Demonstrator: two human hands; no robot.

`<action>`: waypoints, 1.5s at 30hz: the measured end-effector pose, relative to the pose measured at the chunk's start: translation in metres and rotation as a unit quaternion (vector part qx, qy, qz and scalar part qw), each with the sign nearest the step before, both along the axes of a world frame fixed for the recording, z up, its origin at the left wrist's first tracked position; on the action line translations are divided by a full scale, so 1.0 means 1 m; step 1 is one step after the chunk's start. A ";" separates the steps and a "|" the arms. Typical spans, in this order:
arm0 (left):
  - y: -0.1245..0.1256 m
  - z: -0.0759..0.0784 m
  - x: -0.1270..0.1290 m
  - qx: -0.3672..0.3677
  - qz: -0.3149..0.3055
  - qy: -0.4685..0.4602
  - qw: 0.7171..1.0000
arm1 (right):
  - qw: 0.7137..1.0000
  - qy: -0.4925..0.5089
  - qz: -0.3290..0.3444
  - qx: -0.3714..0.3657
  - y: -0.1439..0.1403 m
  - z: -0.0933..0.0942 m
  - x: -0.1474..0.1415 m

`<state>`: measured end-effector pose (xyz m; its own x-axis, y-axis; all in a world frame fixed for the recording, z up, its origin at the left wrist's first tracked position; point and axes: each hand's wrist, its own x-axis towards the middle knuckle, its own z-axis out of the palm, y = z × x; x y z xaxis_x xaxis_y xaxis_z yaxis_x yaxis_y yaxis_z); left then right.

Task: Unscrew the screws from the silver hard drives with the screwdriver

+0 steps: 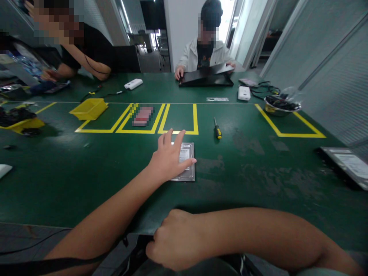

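Observation:
A silver hard drive (188, 174) with a white label lies flat on the green table in front of me. Over it is my left hand (169, 155), its fingers spread and thumb across the label, covering the drive's left part. Whether the palm presses on the drive I cannot tell. At the table's near edge my right hand (175, 239) is curled into a fist, and nothing sticks out of it. Beyond the drive to the right lies a yellow-and-black screwdriver (217, 129).
Yellow tape (178, 132) marks rectangles on the table (109, 168). A yellow bin (89, 109) stands left, a metal bowl (280, 111) of dark items right. Another drive (352, 165) lies at the right edge. Across sit two people; one holds a black panel (207, 78).

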<state>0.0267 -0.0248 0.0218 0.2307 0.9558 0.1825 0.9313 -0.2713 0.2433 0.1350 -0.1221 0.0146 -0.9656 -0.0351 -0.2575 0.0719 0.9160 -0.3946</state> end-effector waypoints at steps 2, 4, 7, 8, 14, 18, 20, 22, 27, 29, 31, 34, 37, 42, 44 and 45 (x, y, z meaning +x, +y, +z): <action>0.001 0.002 0.009 -0.021 0.005 0.031 0.999 | 1.000 0.000 -0.004 -0.003 0.000 -0.002 0.001; 0.002 0.002 0.015 -0.040 0.008 0.053 0.998 | 1.000 0.009 -0.009 -0.001 -0.001 -0.005 0.001; 0.004 0.002 0.021 -0.055 0.006 0.072 0.996 | 1.000 0.017 -0.011 -0.001 -0.001 -0.010 0.001; 0.005 0.001 0.022 -0.057 0.004 0.074 0.996 | 1.000 0.016 -0.009 -0.002 -0.001 -0.011 0.001; 0.009 -0.005 0.030 -0.074 -0.005 0.081 0.994 | 1.000 0.021 -0.007 -0.002 0.001 -0.010 0.001; 0.012 -0.007 0.034 -0.083 -0.003 0.097 0.992 | 1.000 0.026 -0.005 -0.012 0.001 -0.012 0.001; 0.013 -0.006 0.036 -0.087 0.000 0.102 0.991 | 1.000 0.024 -0.008 -0.009 0.000 -0.013 0.001; 0.013 -0.005 0.037 -0.092 0.005 0.105 0.990 | 1.000 0.019 -0.007 -0.005 0.000 -0.012 0.001; 0.013 -0.004 0.038 -0.085 0.015 0.112 0.990 | 1.000 0.001 -0.004 -0.014 0.002 -0.008 0.000; 0.013 -0.004 0.038 -0.083 0.017 0.112 0.990 | 1.000 0.002 0.004 -0.013 0.003 -0.009 0.000; 0.013 -0.004 0.039 -0.084 0.018 0.112 0.990 | 1.000 0.009 0.008 -0.010 0.003 -0.009 0.001; 0.014 -0.004 0.039 -0.090 0.017 0.112 0.990 | 1.000 0.018 0.000 -0.007 0.002 -0.008 0.002; 0.016 -0.005 0.038 -0.092 0.012 0.109 0.990 | 1.000 0.015 -0.001 0.001 0.002 -0.005 0.003; 0.018 -0.007 0.036 -0.102 -0.001 0.107 0.989 | 1.000 0.020 0.010 -0.003 0.003 -0.004 0.003; 0.018 -0.007 0.035 -0.106 0.001 0.107 0.989 | 0.999 0.035 0.008 -0.002 0.002 -0.007 0.003; 0.017 -0.007 0.035 -0.107 0.002 0.107 0.988 | 0.999 0.044 0.006 0.001 0.002 -0.008 0.003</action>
<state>0.0618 -0.0075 0.0153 0.2387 0.9680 -0.0775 0.9685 -0.2315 0.0915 0.1380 -0.1202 0.0062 -0.9842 -0.0469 -0.1710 0.0255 0.9170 -0.3980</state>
